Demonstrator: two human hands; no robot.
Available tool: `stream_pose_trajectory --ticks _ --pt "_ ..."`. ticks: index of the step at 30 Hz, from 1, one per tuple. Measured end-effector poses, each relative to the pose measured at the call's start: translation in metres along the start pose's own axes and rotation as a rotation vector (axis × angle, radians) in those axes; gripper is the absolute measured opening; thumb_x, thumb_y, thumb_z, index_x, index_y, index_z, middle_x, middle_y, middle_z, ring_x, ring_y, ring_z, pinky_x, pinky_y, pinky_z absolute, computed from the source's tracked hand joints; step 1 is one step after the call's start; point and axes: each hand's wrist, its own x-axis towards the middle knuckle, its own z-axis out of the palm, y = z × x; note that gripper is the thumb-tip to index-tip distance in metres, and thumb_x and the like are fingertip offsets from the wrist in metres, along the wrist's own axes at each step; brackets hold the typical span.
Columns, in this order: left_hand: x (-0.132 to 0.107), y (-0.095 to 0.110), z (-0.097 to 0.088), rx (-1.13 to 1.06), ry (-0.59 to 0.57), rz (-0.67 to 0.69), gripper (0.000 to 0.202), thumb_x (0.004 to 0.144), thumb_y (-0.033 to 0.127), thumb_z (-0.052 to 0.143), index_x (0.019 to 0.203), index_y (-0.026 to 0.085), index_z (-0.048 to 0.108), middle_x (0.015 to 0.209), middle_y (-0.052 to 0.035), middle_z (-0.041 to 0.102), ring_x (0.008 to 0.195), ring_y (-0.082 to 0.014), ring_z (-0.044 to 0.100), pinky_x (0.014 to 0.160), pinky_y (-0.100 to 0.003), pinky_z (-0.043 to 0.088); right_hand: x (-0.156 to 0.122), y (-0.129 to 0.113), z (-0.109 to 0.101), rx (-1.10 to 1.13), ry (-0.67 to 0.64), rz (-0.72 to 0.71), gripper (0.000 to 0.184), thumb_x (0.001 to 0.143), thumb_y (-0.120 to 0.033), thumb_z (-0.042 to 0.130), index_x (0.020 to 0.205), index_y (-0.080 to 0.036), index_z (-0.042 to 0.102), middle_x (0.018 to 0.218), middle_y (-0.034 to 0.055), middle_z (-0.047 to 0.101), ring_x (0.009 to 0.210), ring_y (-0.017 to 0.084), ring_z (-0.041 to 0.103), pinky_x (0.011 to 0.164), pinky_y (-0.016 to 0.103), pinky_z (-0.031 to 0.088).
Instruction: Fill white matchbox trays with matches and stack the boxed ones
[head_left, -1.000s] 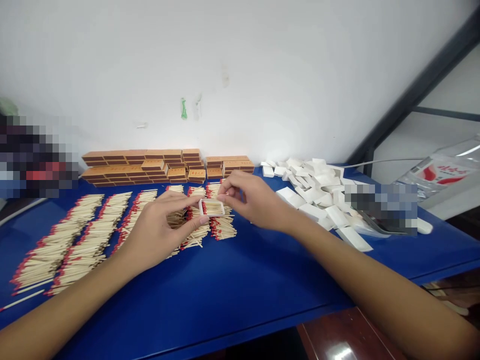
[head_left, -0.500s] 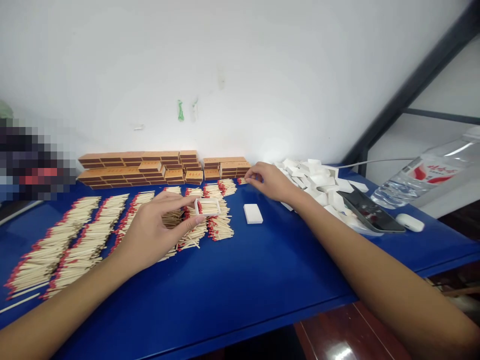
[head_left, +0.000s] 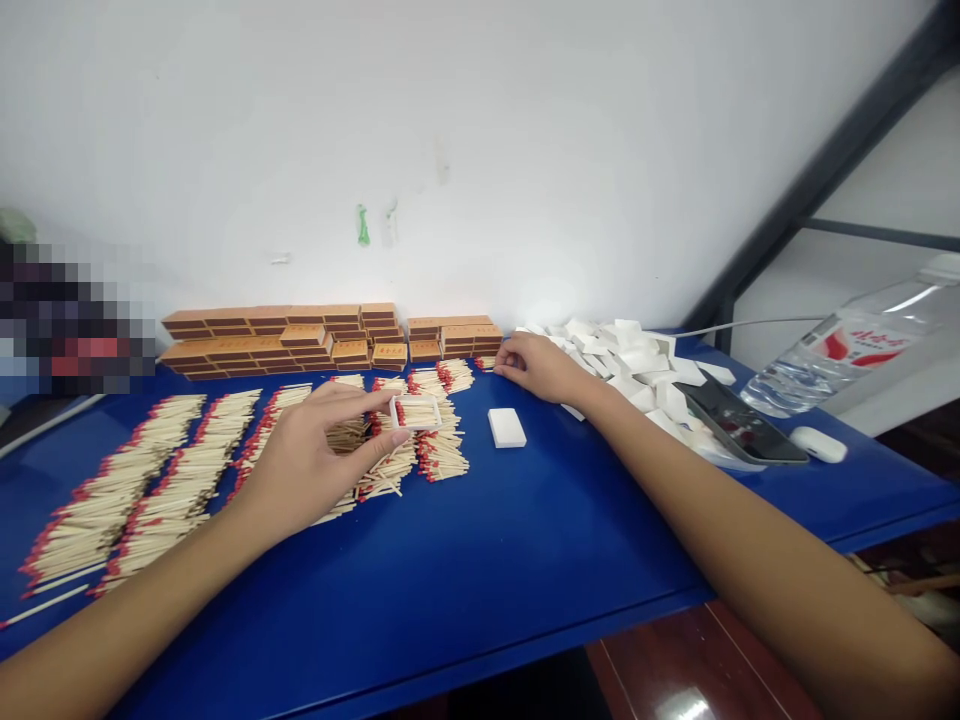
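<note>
Between thumb and fingers, my left hand (head_left: 311, 455) grips a small white matchbox tray (head_left: 417, 427) with red-headed matches lying in it. It is held above the rows of loose matches (head_left: 442, 455) on the blue table. My right hand (head_left: 536, 366) is further back, its fingertips pinched together beside a little group of matches (head_left: 485, 363) near the stacked boxes. Whether anything is between those fingertips is hidden. On the table between the hands lies a white box piece (head_left: 507, 428), flat face up.
Orange-brown matchboxes (head_left: 247, 345) are stacked along the wall. A heap of white trays (head_left: 637, 360) lies at the right, with a phone (head_left: 742, 420), an earbud case (head_left: 819, 444) and a water bottle (head_left: 847, 340) beyond. More match rows (head_left: 112, 490) cover the left.
My right hand has shifted slightly to the right, away from the small group of matches. My left hand keeps its hold on the tray; the view has moved a little.
</note>
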Motion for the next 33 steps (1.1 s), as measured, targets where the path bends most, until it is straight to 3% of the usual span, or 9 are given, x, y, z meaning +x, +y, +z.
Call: stream_pose_trajectory --ticks 4,16,21,26,33 --pt "0.000 -0.001 0.000 0.009 -0.012 -0.007 0.046 0.087 0.058 0.072 0.123 0.030 0.075 0.112 -0.0049 0.076 0.104 -0.0261 0.066 0.092 -0.040 0.054 0.000 -0.001 0.000 -0.012 0.002 -0.021 0.013 0.090 -0.016 0.062 0.096 -0.016 0.074 0.088 0.0064 0.065 0.075 0.016 0.056 0.071 0.030 0.040" --pt "0.000 -0.003 0.001 0.010 -0.020 0.005 0.046 0.087 0.057 0.073 0.125 0.032 0.074 0.110 -0.0041 0.076 0.104 -0.0262 0.066 0.093 -0.040 0.052 -0.001 -0.009 -0.004 -0.021 -0.062 -0.006 0.013 0.094 -0.021 0.059 0.083 -0.016 0.064 0.088 0.0072 0.064 0.078 0.018 0.057 0.071 0.031 0.041" --pt "0.000 -0.003 0.002 0.008 -0.017 0.021 0.045 0.088 0.056 0.073 0.126 0.032 0.073 0.110 -0.0038 0.076 0.101 -0.0246 0.066 0.089 -0.037 0.053 -0.008 -0.050 -0.012 0.138 0.040 -0.108 0.013 0.097 -0.027 0.059 0.089 -0.018 0.064 0.092 0.0061 0.063 0.081 0.017 0.058 0.074 0.032 0.045" --pt "-0.001 -0.002 0.003 -0.027 -0.030 -0.004 0.046 0.087 0.055 0.073 0.127 0.032 0.073 0.106 -0.0036 0.075 0.097 -0.0234 0.066 0.087 -0.037 0.053 -0.022 -0.102 -0.011 0.251 0.080 -0.250 0.005 0.098 -0.023 0.058 0.095 -0.021 0.062 0.099 0.0051 0.061 0.085 0.016 0.058 0.078 0.031 0.047" --pt "-0.002 0.003 0.004 -0.080 -0.016 -0.012 0.045 0.086 0.055 0.075 0.125 0.032 0.074 0.103 -0.0033 0.076 0.096 -0.0231 0.065 0.084 -0.036 0.054 -0.033 -0.122 0.004 0.197 0.089 -0.309 0.010 0.102 -0.024 0.051 0.098 -0.020 0.060 0.100 0.0060 0.059 0.086 0.017 0.056 0.075 0.032 0.045"
